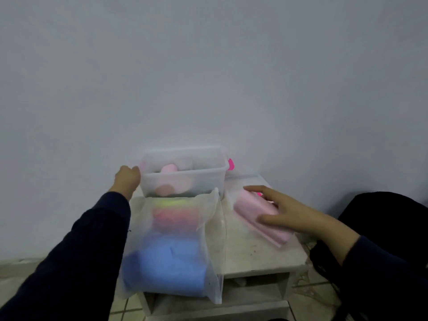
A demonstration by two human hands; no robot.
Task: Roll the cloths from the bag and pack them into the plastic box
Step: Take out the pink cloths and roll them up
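Note:
A clear plastic box [215, 179] with pink clips stands at the back of a small white table [250, 256]; rolled pink and orange cloths lie inside it. My left hand [127, 179] holds the box's left end. A translucent white bag [176, 249] lies in front of the box, with blue, red and yellow-green cloths showing through. A rolled pink cloth [252, 216] lies on the table to the right. My right hand [284, 209] rests on this roll, thumb against its near side and fingers spread over the top. The frame is blurred.
A plain white wall rises right behind the table. A dark bag or garment [389, 228] sits at the right beside the table. Tiled floor [14, 281] shows below and to the left. The table has an open shelf under its top.

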